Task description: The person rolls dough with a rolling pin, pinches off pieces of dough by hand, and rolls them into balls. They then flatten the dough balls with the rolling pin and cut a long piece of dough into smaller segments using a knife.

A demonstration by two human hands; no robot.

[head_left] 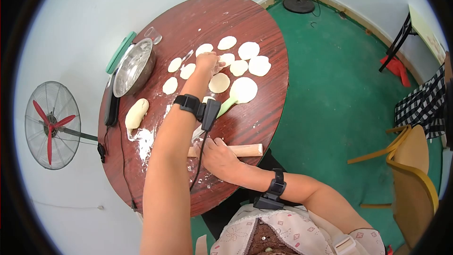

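Worktop (pixel 255 23), centre: reddish-brown wood grain, dusted white. Dough rounds (pixel 248 50): pale cream. Rolling pin (pixel 245 150): light tan. Bowl (pixel 134 66), upper left: silver. Floor (pixel 330 89), right: green. Fan (pixel 51 125), left: red blades. Cloth (pixel 422 104), right edge: black-and-white check.

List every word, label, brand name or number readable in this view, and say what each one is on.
None can be read. The wristbands, metal bowl, rolling pin, fan and round table show no legible print. The patterned garment at the bottom bears only small shapes, no letters.
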